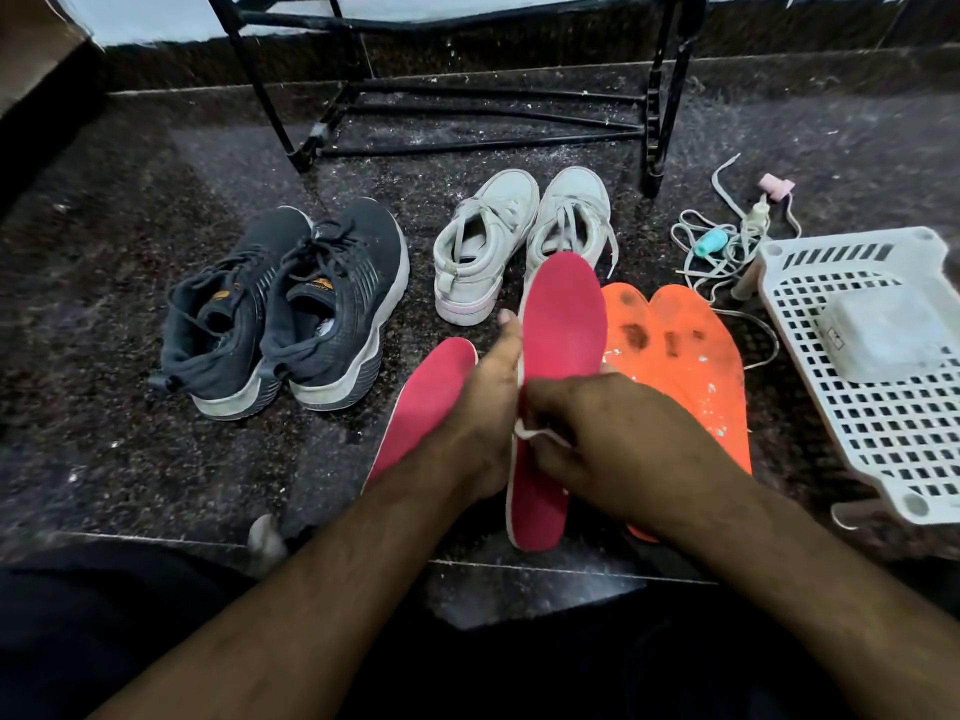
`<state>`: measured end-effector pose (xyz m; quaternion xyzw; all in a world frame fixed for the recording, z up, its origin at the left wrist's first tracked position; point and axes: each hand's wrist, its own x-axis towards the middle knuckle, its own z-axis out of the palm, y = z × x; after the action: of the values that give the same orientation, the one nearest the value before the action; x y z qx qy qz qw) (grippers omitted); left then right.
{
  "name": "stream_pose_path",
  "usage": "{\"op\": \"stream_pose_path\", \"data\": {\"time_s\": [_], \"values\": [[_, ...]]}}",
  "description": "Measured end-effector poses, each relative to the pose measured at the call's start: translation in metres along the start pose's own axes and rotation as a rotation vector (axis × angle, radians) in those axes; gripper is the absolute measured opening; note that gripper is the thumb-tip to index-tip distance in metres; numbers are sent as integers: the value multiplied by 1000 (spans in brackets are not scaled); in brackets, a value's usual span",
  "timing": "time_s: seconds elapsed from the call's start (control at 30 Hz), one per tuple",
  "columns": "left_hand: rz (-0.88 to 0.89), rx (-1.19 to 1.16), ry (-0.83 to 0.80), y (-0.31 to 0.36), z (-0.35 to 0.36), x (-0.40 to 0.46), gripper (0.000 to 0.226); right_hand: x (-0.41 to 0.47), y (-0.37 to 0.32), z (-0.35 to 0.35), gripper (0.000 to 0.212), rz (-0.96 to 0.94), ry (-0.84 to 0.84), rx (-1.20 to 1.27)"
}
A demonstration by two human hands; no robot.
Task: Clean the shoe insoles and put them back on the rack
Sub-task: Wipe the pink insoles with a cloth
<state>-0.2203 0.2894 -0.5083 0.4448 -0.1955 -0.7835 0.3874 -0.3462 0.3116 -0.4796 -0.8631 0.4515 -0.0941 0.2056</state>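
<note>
A person's left hand (pixel 485 402) grips the left edge of a pink insole (pixel 558 366), thumb laid up along its rim, holding it raised and tilted above the dark speckled floor (pixel 156 459). The right hand (pixel 613 449) is closed over the insole's lower half, fingers pinching a small white cloth (pixel 535 433) against its surface. A second pink insole (pixel 421 407) lies flat on the floor just left of the left hand, partly hidden beneath the wrist. Two orange insoles (pixel 680 356), marked with dark smudges and pale flecks, lie side by side just right of the right hand and partly under it. Beyond the hands stands a pair of white sneakers (pixel 514 241); the raised insole's tip overlaps the right one. Left of these, well beyond the left hand, sits a pair of dark grey sneakers (pixel 291 304). The black metal rack (pixel 467 106) stands farthest from the hands, its lower bars bare. Far right of the right hand rests a white plastic basket (pixel 872 366) with a pale block (pixel 883 335) lying on it, and loose laces (pixel 727 241) are tangled beyond it.
</note>
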Motion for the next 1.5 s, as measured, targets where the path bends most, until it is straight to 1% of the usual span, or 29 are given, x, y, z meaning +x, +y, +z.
{"op": "stream_pose_path", "data": {"time_s": [0.07, 0.1, 0.2, 0.27, 0.33, 0.37, 0.43, 0.5, 0.57, 0.6, 0.67, 0.73, 0.8, 0.87, 0.9, 0.97, 1.07, 1.13, 1.17, 1.23, 1.27, 1.37, 1.43, 1.5], "values": [[-61, 82, -57, -3, 4, -4, 73, 5, 12, -9, 18, 41, 96, -39], [-103, 132, -100, -4, 7, -8, 72, 8, 21, -15, 18, 66, 163, -54], [-162, 197, -203, -11, 8, -8, 77, 16, 44, -35, 17, 191, 350, -53], [-149, 170, -244, -12, 8, -7, 78, 18, 50, -38, 17, 240, 387, -9], [-118, 134, -254, -9, 8, -7, 69, 17, 44, -34, 15, 216, 348, 8], [-109, 103, -242, -5, 9, -9, 63, 16, 37, -30, 15, 174, 298, 16], [-72, 1, -153, 2, 9, -11, 57, 11, 18, -18, 15, 63, 152, 49], [-19, -29, -42, 5, 7, -10, 58, 6, 3, -8, 12, -17, 30, 77], [-6, -1, 0, 4, 5, -9, 65, 2, 0, -5, 11, -32, -3, 84], [-33, 23, -11, 3, 4, -9, 70, 2, 3, -7, 11, -15, 2, 83], [-112, 123, -93, 1, 7, -10, 72, 4, 15, -16, 13, 49, 51, 64], [-174, 210, -188, -2, 8, -11, 72, 8, 31, -29, 14, 129, 168, 54], [-192, 228, -265, -6, 7, -11, 76, 11, 45, -40, 15, 204, 307, 73], [-200, 219, -313, -9, 7, -11, 78, 13, 52, -44, 15, 259, 399, 76], [-198, 212, -320, -9, 8, -11, 78, 13, 51, -44, 15, 267, 409, 68], [-174, 183, -305, -6, 9, -12, 73, 13, 43, -38, 16, 234, 369, 33], [-124, 125, -196, 0, 8, -11, 68, 8, 19, -16, 14, 110, 175, 24], [-99, 75, -124, 1, 5, -8, 74, 4, 8, -7, 14, 93, 68, 36], [-95, 81, -115, 1, 4, -8, 75, 4, 9, -6, 15, 104, 57, 39], [-104, 146, -133, 0, 5, -8, 70, 4, 16, -12, 17, 133, 110, 12], [-119, 177, -151, -1, 7, -9, 68, 5, 22, -17, 17, 148, 169, -5], [-140, 223, -210, -2, 11, -13, 76, 11, 39, -35, 17, 237, 354, -2], [-143, 229, -234, -2, 12, -14, 81, 15, 46, -41, 17, 283, 402, -22], [-127, 211, -214, 0, 10, -14, 83, 16, 48, -40, 17, 295, 369, -43]]}}
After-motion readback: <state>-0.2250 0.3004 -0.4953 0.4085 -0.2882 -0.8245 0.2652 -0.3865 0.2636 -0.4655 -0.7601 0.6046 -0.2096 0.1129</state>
